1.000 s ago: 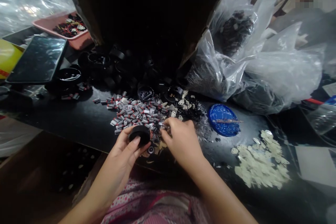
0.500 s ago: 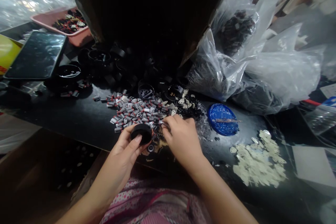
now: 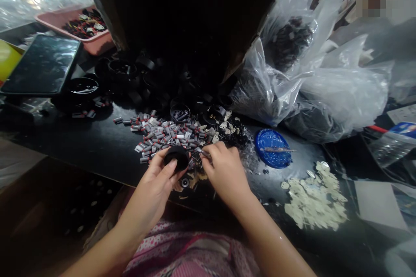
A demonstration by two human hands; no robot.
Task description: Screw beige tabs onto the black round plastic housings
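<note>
Thumb and fingers of my left hand (image 3: 162, 173) are wrapped round a round black cup-like part (image 3: 176, 159), its opening tilted up toward me. My right hand (image 3: 221, 162) pinches a thin metal tool (image 3: 203, 152), probably tweezers, whose tip is just right of the black part. Behind both hands lies a pile of small grey cylinders with red ends (image 3: 162, 134). A small ring-shaped piece (image 3: 185, 183) rests on the table below the black part. Pale metal plates (image 3: 229, 125) and dark bits lie beyond my right hand.
A blue lid with paste and a stick (image 3: 274, 148) lies to the right, near a heap of pale flat pieces (image 3: 316, 199). Plastic bags (image 3: 341, 95) fill the back right. At the left are a dark tablet-like device (image 3: 42, 65) and a pink basket (image 3: 97, 45).
The black part in my left hand has risen slightly and tilted a little. More of the metal tool shows at my right fingertips. The whole view has shifted slightly.
</note>
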